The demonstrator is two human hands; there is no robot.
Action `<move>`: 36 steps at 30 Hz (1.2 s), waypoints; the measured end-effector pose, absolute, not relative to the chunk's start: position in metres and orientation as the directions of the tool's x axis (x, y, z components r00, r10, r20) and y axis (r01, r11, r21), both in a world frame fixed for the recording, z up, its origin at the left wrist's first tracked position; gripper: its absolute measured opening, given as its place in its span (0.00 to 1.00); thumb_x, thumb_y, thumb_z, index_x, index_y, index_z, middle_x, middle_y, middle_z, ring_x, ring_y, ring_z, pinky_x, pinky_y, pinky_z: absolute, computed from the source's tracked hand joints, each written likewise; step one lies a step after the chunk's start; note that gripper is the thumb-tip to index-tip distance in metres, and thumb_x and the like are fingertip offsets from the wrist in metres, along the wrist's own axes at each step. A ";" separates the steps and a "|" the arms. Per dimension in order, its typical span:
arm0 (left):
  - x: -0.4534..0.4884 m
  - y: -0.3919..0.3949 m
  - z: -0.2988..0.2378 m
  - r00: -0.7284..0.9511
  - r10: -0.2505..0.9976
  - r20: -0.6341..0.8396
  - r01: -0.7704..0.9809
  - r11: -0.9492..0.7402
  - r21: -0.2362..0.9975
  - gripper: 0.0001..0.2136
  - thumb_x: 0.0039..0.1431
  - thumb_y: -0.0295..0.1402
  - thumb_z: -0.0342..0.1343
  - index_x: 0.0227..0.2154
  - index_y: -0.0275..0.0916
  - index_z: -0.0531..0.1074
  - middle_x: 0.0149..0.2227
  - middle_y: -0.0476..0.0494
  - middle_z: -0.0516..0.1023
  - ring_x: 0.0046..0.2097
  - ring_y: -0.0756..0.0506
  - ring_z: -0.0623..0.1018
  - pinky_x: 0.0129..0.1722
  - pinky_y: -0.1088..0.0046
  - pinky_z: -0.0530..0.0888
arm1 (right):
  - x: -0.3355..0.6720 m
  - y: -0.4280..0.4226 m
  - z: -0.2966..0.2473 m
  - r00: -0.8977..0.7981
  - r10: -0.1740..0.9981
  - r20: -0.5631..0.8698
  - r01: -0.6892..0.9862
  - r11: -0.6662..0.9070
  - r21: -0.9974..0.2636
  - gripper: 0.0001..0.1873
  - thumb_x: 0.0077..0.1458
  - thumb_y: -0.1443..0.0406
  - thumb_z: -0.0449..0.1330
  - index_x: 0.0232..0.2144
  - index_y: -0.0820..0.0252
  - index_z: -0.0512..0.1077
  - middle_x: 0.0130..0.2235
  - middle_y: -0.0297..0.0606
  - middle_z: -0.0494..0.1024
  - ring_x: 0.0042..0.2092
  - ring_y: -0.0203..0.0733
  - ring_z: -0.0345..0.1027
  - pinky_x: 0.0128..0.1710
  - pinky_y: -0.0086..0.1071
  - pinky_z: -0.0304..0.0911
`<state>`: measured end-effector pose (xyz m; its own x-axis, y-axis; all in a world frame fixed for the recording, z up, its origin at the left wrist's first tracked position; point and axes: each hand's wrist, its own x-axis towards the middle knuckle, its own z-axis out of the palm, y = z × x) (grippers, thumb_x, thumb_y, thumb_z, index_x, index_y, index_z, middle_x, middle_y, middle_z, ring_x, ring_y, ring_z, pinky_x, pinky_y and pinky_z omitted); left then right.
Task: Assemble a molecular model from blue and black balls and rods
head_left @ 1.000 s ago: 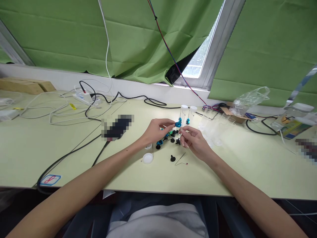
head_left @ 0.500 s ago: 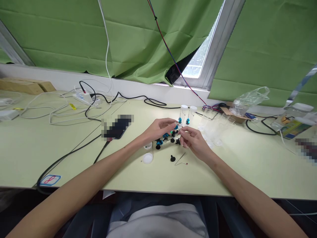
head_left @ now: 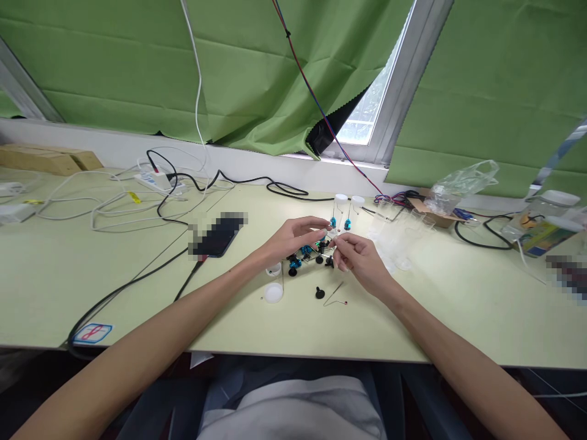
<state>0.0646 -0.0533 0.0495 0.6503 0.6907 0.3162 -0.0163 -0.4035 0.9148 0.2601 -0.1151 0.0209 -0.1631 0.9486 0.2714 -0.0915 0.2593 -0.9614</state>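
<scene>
My left hand (head_left: 290, 239) and my right hand (head_left: 359, 260) meet fingertip to fingertip over a heap of small blue and black parts (head_left: 308, 255) on the pale green table (head_left: 137, 287). The left hand's fingers pinch a small blue part (head_left: 325, 235), mostly hidden by them. The right hand's fingers are pinched on something thin that I cannot make out. Two capped clear tubes (head_left: 345, 214) with blue parts inside stand just behind the hands. A black knob (head_left: 320, 293), a thin wire (head_left: 334, 295) and a white cap (head_left: 273, 293) lie in front.
A phone (head_left: 220, 235) with a black cable lies left of the hands. White and black cables and a power strip (head_left: 153, 179) spread at the back left. Clear tubes (head_left: 398, 235), a plastic bag (head_left: 461, 183) and a jar (head_left: 543, 223) sit to the right. Green curtains hang behind.
The left hand's fingers have closed further over the blue part, which showed plainly a second ago. Both hands have dropped slightly toward the heap.
</scene>
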 end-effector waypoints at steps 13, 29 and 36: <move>0.066 -0.059 0.051 0.621 0.681 0.388 0.040 -0.522 0.852 0.22 0.57 0.44 0.61 0.53 0.40 0.72 0.56 0.37 0.74 0.47 0.43 0.77 0.45 0.67 0.75 | 0.260 -0.113 0.022 -0.061 0.964 0.260 -0.259 0.236 -0.937 0.21 0.55 0.47 0.64 0.29 0.60 0.73 0.20 0.32 0.73 0.18 0.29 0.54 0.22 0.30 0.52; 0.071 -0.064 0.044 0.579 0.693 0.430 0.081 -0.573 0.815 0.27 0.55 0.44 0.63 0.56 0.44 0.66 0.58 0.38 0.71 0.44 0.46 0.78 0.43 0.68 0.75 | 0.260 -0.111 0.021 0.025 0.963 0.268 -0.239 0.266 -0.934 0.23 0.53 0.44 0.64 0.28 0.59 0.73 0.18 0.30 0.69 0.18 0.30 0.50 0.20 0.31 0.52; 0.072 -0.064 0.042 0.544 0.746 0.385 0.069 -0.496 0.865 0.21 0.52 0.43 0.65 0.45 0.41 0.67 0.49 0.39 0.74 0.41 0.47 0.77 0.38 0.70 0.75 | 0.259 -0.112 0.023 0.049 0.959 0.278 -0.259 0.281 -0.924 0.21 0.54 0.47 0.64 0.28 0.59 0.73 0.17 0.29 0.68 0.18 0.30 0.52 0.20 0.30 0.51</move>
